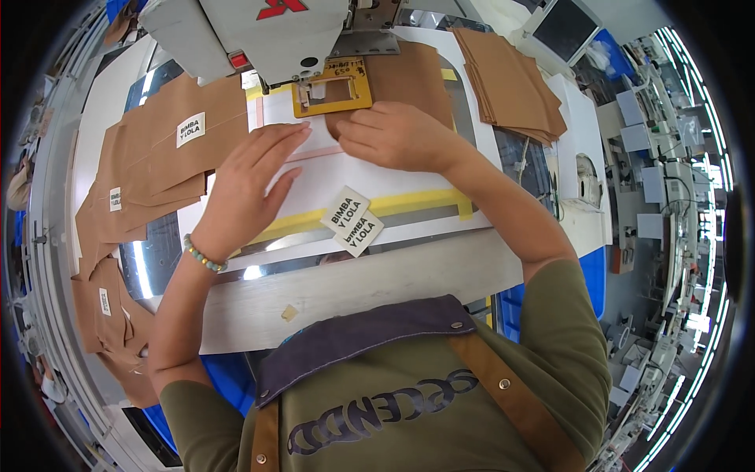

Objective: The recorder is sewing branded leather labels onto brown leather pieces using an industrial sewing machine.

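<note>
Below the sewing machine head (244,35) sits a yellow clamp frame (365,86) with handwriting on it. A brown fabric panel (413,75) lies to its right and partly beneath it. My right hand (401,138) has its fingers bent over the panel's near edge, apparently pinching it. To the left, my left hand (250,173) reaches over the white work sheet (314,185) with fingers stretched and nothing in them. Two white square labels with dark print, an upper label (346,207) and a lower label (363,234), overlap nearer to me.
Brown panels bearing white labels (157,149) spread over the left side. A stack of plain brown panels (507,86) lies at the far right, near a monitor (562,33). Yellow tape (409,200) borders the sheet's near side. A blue bin (594,283) stands below the table's right.
</note>
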Available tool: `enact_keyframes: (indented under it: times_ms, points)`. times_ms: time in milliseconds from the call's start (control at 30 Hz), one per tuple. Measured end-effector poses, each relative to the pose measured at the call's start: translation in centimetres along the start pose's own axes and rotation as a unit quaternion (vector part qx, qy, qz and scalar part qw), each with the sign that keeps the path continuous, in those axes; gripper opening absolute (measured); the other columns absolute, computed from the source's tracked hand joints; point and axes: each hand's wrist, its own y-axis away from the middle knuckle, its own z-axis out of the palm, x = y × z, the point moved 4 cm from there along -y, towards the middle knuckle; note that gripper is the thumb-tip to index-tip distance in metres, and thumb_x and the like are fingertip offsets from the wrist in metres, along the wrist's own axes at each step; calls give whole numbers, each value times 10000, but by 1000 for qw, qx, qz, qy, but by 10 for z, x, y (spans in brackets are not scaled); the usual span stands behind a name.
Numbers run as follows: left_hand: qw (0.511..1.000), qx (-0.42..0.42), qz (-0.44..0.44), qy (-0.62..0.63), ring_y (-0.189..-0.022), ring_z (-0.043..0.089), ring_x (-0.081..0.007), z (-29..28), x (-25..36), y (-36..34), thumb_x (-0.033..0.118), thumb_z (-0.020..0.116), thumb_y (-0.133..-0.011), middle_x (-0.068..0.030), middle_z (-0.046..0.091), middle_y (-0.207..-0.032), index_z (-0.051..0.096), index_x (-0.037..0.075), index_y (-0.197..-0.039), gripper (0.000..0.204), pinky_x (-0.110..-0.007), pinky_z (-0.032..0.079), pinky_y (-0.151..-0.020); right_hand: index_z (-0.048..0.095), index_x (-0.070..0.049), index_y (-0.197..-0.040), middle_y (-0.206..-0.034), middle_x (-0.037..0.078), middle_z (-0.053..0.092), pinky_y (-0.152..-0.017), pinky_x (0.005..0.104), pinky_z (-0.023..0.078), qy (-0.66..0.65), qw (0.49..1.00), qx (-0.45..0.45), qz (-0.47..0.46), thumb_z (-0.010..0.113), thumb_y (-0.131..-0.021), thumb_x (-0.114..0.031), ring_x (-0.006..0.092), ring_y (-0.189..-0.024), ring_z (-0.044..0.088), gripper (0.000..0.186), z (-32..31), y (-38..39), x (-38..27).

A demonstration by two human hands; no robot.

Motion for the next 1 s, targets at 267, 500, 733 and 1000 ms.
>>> enact_keyframes:
  times_ms: [267, 500, 733, 1000]
  points:
    - [998, -36, -41, 31, -1516, 491, -405, 37, -12, 12, 62, 781, -948, -152, 589, -1604, 498, 49, -1622, 732, -513, 430, -1241, 754, -88, -1113, -1123, -2, 747, -857, 330, 569, -116, 991, 32, 52, 752, -936, -177, 187, -1097, 703, 198, 3, -20, -13]
    - [986, -105, -18, -129, -1611, 378, -382, 34, -22, 23, 265, 757, -1000, -45, 528, -1699, 505, 78, -1636, 710, -529, 347, -1297, 745, -52, -1338, -1401, 78, 741, -1077, 436, 550, -138, 951, -30, 277, 747, -1002, -281, 298, -1290, 663, 407, -5, 64, 24]
    - [980, -91, -28, -177, -1621, 363, -378, 28, -38, 26, 298, 738, -1015, -22, 519, -1709, 545, 86, -1615, 665, -527, 331, -1302, 532, -79, -1629, -1751, 112, 439, -1360, 548, 227, -168, 938, -153, 262, 617, -1109, -463, 314, -1659, 301, 651, -4, 78, 8]
    - [986, -96, -57, -128, -1631, 358, -353, 26, -42, 39, 259, 743, -1009, -19, 507, -1719, 548, 77, -1612, 659, -524, 328, -1304, 441, -86, -1684, -1806, 94, 343, -1383, 556, 158, -178, 932, -167, 269, 581, -1111, -407, 346, -1681, 244, 672, -3, 75, 3]
